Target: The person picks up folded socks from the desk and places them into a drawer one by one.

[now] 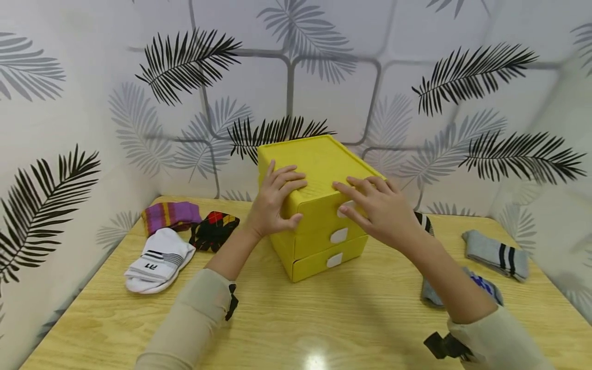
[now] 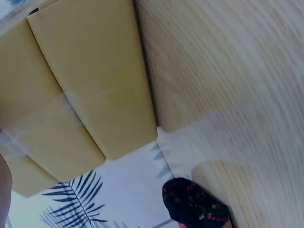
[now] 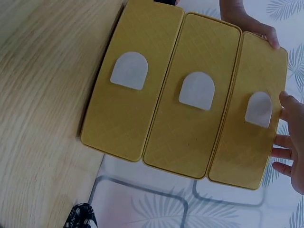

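Observation:
A yellow three-drawer storage box (image 1: 319, 159) stands at an angle on the table, its drawers closed and each front bearing a white tab (image 1: 339, 235). My left hand (image 1: 273, 203) rests at the box's upper left front corner, fingers spread over the top and thumb by the front. Over the top front edge lies my right hand (image 1: 381, 210), its fingertips on the top and thumb near the uppermost tab. In the right wrist view the three drawer fronts (image 3: 190, 137) show side by side, with the right hand (image 3: 294, 137) along the top edge.
Left of the box lie a purple striped sock bundle (image 1: 173, 216), a black patterned one (image 1: 215, 231) and white socks (image 1: 159, 262). On the right are grey striped socks (image 1: 496, 254), grey-and-blue socks (image 1: 485, 285) and a black-and-white pair (image 1: 425, 223). A leaf-patterned cloth (image 1: 324, 92) hangs behind.

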`<state>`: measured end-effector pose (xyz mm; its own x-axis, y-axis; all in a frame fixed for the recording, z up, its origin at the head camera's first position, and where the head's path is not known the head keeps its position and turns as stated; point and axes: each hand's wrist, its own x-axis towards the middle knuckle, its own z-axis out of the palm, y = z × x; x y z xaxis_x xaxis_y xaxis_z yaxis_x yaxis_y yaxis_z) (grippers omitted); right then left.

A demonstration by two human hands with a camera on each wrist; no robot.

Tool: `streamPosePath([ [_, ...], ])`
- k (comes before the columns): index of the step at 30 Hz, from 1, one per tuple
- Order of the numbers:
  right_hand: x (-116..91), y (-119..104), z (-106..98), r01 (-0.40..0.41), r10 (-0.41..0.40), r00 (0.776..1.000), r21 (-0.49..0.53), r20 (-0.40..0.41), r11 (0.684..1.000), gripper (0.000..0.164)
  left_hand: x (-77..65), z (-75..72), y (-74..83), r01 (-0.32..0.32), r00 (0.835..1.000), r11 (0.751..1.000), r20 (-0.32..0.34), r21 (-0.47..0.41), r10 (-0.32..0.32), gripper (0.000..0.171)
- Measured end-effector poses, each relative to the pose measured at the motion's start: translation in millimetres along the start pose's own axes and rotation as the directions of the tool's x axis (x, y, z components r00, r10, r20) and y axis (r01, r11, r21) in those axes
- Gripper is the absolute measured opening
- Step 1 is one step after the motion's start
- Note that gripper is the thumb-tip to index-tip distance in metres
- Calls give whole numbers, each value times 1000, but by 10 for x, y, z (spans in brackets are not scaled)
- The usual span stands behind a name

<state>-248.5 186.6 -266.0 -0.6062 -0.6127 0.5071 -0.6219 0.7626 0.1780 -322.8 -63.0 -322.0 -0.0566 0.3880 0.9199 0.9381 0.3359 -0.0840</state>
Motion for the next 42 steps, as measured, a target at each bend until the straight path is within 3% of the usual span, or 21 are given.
streamPosePath([
  [3, 23, 90, -14, -3, 3, 1000, 96, 0, 995, 41, 14, -52, -8, 14, 998, 1000, 56, -6, -13, 59],
  [6, 56, 269, 7, -38, 26, 998, 252, 53, 967, 40, 44, -116, 63, 37, 995, 999, 89, 11, -38, 54],
  [9, 81, 461, 79, -80, 40, 993, 400, 108, 913, 41, 79, -144, 237, 35, 997, 997, 71, 70, -40, 45],
  [13, 74, 588, 198, -73, 46, 997, 504, 68, 860, 40, 116, -71, 506, 35, 999, 982, 7, 186, -37, 36],
  [16, 50, 588, 250, -63, 64, 998, 514, 16, 856, 40, 125, 19, 617, 80, 997, 966, -39, 246, -73, 32],
  [19, 38, 568, 276, -64, 81, 997, 503, -11, 862, 40, 110, 88, 620, 98, 993, 955, -88, 280, -76, 28],
  [25, 28, 464, 267, -62, 104, 992, 448, -71, 892, 40, 52, 134, 435, -2, 985, 942, -162, 336, 60, 24],
  [30, 11, 308, 255, -111, 170, 980, 432, -102, 895, 40, 2, 102, 282, -51, 977, 956, -185, 290, 108, 23],
  [37, 2, 90, 228, -192, 253, 961, 390, -110, 901, 37, -59, 61, 129, -80, 970, 981, -211, 176, 117, 25],
  [42, -2, 21, 183, -228, 271, 958, 318, -99, 920, 37, -42, 38, 32, -113, 972, 985, -191, 133, 137, 24],
])
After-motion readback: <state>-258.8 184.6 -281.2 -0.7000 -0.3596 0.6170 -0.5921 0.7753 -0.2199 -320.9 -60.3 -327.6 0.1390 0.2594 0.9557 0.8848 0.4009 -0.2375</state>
